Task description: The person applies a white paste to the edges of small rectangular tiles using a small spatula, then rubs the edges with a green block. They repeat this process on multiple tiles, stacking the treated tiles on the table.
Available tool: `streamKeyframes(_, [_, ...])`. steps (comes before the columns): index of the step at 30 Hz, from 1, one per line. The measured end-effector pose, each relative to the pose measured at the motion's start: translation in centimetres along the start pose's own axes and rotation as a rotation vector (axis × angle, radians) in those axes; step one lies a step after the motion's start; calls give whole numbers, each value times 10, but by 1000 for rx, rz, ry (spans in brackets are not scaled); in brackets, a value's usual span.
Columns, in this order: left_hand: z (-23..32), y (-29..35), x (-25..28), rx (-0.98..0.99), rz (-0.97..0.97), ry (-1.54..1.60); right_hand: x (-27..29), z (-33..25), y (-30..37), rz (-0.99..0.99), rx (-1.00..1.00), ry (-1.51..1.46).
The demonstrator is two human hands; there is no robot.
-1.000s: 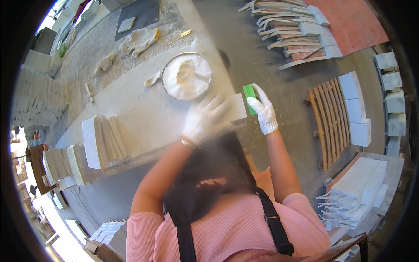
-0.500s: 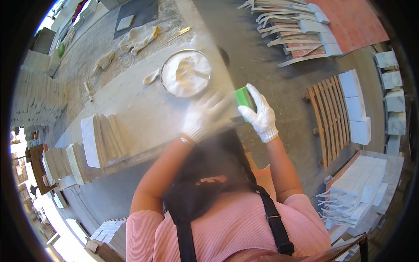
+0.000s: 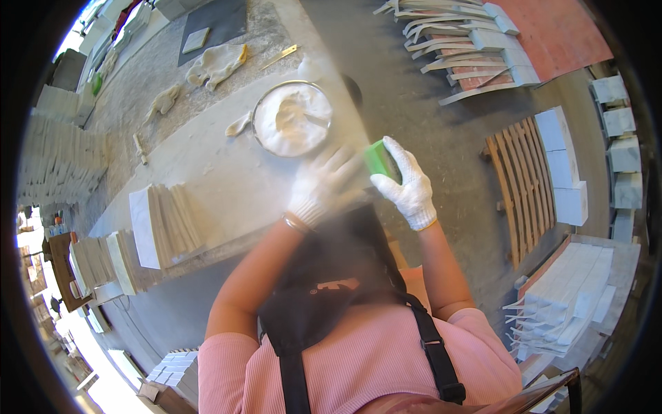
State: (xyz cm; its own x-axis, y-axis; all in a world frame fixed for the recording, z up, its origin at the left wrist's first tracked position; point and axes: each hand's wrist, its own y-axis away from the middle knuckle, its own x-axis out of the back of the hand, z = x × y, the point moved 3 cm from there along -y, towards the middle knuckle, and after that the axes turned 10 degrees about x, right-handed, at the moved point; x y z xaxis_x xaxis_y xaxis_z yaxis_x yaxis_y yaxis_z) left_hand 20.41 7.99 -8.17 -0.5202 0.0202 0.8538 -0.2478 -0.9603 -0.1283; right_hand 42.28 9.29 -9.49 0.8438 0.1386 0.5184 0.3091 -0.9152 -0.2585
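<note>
My left hand [image 3: 318,181], in a white knitted glove, is palm down at the table's near right corner, with its fingers stretched out and spread. A pale haze blurs the surface around its fingertips. Just beyond it stands a round metal-rimmed bowl [image 3: 258,141] of white powder [image 3: 293,121]. My right hand [image 3: 412,185], also gloved in white, grips a green rectangular block [image 3: 378,159] between thumb and fingers. The block is held at the table's right edge, close to my left fingertips. Its dark side faces my palm.
On the table lie a white-handled tool [image 3: 238,125], crumpled gloves [image 3: 216,65], a yellow strip [image 3: 279,56] and a dark mat [image 3: 215,27]. Upright tiles [image 3: 145,228] stand at the left. Right of the table are a wooden pallet [image 3: 522,186] and strapped stone stacks [image 3: 569,293].
The green block and my right hand have shifted slightly left. My left hand keeps nearly the same place. The whole view has moved a little.
</note>
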Motion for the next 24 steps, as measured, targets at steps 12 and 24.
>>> streamKeyframes(12, [1, 2, 2, -11, 25, 3, 1, 13, -2, 56, -169, -259])
streamKeyframes(24, [-2, 3, -2, -15, 44, -11, 4, 30, -20, 44, -230, -345])
